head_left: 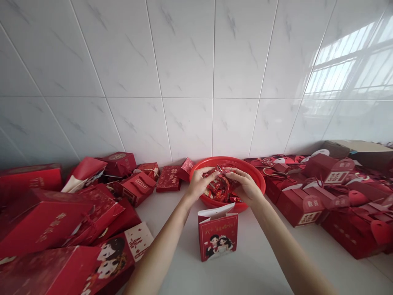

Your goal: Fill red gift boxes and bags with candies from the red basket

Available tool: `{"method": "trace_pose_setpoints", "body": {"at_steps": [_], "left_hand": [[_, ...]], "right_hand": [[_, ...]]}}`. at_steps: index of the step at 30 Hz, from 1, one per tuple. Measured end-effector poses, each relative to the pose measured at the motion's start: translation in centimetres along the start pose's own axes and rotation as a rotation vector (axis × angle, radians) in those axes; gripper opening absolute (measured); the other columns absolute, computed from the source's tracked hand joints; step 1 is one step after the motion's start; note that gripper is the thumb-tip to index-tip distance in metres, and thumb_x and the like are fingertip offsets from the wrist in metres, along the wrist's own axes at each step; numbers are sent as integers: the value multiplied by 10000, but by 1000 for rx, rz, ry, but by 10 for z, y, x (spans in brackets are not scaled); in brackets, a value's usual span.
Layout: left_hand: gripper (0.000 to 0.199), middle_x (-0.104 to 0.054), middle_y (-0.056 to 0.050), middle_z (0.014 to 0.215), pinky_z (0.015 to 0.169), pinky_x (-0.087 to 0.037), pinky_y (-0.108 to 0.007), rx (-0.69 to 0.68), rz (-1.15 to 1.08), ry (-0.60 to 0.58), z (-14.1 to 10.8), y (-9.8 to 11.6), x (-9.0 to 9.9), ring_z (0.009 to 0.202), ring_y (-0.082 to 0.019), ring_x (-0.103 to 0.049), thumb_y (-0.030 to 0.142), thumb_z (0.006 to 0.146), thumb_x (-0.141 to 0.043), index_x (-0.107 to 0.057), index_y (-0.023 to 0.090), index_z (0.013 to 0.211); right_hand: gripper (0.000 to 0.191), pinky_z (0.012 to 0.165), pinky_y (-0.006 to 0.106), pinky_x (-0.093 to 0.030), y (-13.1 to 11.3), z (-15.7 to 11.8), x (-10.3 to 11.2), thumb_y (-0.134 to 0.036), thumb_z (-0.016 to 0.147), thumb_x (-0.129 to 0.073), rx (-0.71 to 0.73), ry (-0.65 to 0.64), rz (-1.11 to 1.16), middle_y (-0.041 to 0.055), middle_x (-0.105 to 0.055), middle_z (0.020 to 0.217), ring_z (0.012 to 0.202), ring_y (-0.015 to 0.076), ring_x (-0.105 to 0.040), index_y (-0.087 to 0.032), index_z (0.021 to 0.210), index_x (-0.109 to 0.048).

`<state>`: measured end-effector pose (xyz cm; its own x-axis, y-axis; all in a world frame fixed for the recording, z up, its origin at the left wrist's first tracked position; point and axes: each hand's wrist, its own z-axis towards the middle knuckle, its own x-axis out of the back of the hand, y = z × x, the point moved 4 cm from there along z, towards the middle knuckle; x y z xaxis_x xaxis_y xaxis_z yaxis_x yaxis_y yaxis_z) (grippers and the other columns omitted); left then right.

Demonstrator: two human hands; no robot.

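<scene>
Above a red plastic basket (260, 178), both hands are closed with fingertips nearly together. My left hand (200, 181) pinches one side of a small red wrapped candy (223, 170), and my right hand (245, 184) pinches the other side. Fingers cover part of this candy. Shiny red wrapped candies (220, 193) lie in the basket under the hands. Closer to me, between my forearms, an open red gift box (218, 239) stands upright. Its front bears a cartoon couple in wedding clothes, and its white-lined top flaps are raised.
Many red gift boxes and bags (46, 221) are heaped on the left. Rows of red handled boxes (302, 205) stand on the right, with a brown carton (359, 146) behind them. A tiled wall (187, 82) rises behind the white counter (181, 262).
</scene>
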<state>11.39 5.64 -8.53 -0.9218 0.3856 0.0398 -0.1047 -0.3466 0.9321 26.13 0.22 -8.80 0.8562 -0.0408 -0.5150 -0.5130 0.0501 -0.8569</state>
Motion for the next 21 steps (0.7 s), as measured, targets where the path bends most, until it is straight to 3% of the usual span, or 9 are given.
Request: {"method": "trace_pose_setpoints", "body": {"at_steps": [3, 7, 10, 15, 19, 21], "left_hand": [[469, -752, -82, 1043, 851, -548, -333, -37, 38, 62, -4, 7, -1, 975, -246, -690, 505, 739, -785, -735, 172, 1066], [428, -718, -62, 1054, 768, -555, -290, -141, 122, 67, -12, 24, -5, 953, -219, -677, 452, 789, -753, -685, 206, 1133], [352, -697, -55, 1110, 703, -541, -258, -200, 165, 95, -20, 37, -7, 949, -205, -669, 422, 827, -727, -669, 231, 1117], [185, -699, -26, 1059, 824, -517, -255, -299, 255, 110, -27, 51, -12, 983, -191, -652, 378, 893, -670, -657, 241, 1016], [188, -702, -32, 998, 725, -514, -242, -307, 288, 78, -27, 51, -14, 919, -193, -662, 408, 927, -616, -644, 226, 967], [201, -708, -35, 972, 746, -516, -248, -318, 312, 92, -27, 52, -13, 908, -196, -662, 416, 934, -604, -648, 220, 942]], "right_hand": [[384, 530, 234, -478, -8, -9, -5, -285, 522, -928, 31, -6, -40, 23, -717, 764, 675, 166, -639, -182, 834, -730], [397, 604, 242, -524, -19, -20, -11, -298, 542, -934, 96, -5, -56, 26, -716, 757, 689, 163, -652, -183, 857, -723], [396, 610, 240, -533, -27, -26, -13, -304, 547, -938, 113, -10, -46, 19, -711, 769, 686, 158, -655, -192, 863, -726], [376, 649, 270, -555, -39, -32, -12, -302, 555, -937, 168, 1, -71, 25, -710, 796, 719, 180, -673, -206, 850, -725], [387, 622, 251, -530, -37, -35, -16, -320, 571, -921, 168, -35, -141, 17, -692, 741, 684, 164, -652, -198, 880, -724], [389, 611, 245, -521, -35, -38, -19, -323, 588, -906, 174, -58, -155, 1, -684, 723, 656, 150, -637, -206, 905, -714]]}}
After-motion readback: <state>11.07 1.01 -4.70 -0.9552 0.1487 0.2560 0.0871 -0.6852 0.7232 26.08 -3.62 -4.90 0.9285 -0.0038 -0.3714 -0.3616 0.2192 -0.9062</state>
